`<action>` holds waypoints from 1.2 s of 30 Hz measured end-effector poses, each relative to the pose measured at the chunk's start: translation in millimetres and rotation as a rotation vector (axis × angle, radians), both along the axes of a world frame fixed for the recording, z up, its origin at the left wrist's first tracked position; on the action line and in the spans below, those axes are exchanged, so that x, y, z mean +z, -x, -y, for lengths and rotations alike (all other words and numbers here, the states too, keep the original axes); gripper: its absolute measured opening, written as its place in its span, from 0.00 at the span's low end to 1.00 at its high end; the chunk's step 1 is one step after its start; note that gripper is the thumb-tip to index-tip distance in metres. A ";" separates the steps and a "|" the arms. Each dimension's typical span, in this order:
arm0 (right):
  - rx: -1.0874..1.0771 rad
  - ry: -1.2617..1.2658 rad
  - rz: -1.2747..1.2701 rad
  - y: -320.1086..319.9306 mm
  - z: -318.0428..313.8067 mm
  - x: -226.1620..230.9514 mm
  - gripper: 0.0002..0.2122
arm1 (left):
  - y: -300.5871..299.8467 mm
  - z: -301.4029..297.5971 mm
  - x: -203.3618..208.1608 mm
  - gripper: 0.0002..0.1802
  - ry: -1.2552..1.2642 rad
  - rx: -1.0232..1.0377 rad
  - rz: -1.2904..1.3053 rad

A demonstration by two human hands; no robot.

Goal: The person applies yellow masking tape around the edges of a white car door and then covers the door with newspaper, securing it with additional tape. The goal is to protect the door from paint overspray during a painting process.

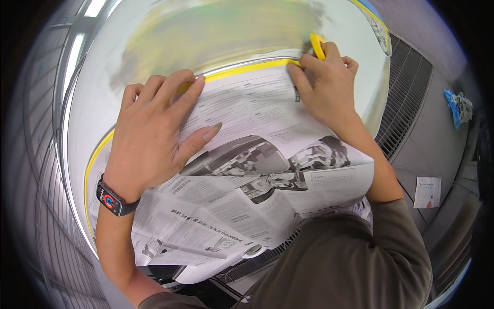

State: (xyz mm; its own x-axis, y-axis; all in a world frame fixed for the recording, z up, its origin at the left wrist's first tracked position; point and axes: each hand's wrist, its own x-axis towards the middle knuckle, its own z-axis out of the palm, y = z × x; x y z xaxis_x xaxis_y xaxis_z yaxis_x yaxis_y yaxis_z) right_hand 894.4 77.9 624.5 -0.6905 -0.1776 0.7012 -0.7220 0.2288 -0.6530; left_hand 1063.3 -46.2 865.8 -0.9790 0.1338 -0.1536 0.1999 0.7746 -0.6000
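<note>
A sheet of newspaper (242, 121) hangs over a white car body panel (355, 67), its upper edge fixed by a strip of yellow masking tape (252, 67). My left hand (154, 129) lies on the paper's upper left, fingers stretched along the tape and thumb apart. At the strip's right end, my right hand (327, 82) grips a roll of yellow masking tape (317, 46), its thumb at the tape. Beyond the strip is a blurred yellow-green patch (221, 31) on the panel. The newspaper's lower part falls in creases toward my body.
Another yellow tape line (88, 170) edges the panel at the left. To the right are a floor grating (404, 92), a crumpled blue and white wrapper (457, 107) and a loose printed sheet (427, 192). A ribbed wall (36, 154) stands at the far left.
</note>
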 end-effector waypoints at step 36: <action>0.084 -0.021 0.126 -6.6 -37.2 -32.3 0.07 | 97.1 -30.0 -86.9 0.29 -0.147 -0.234 0.012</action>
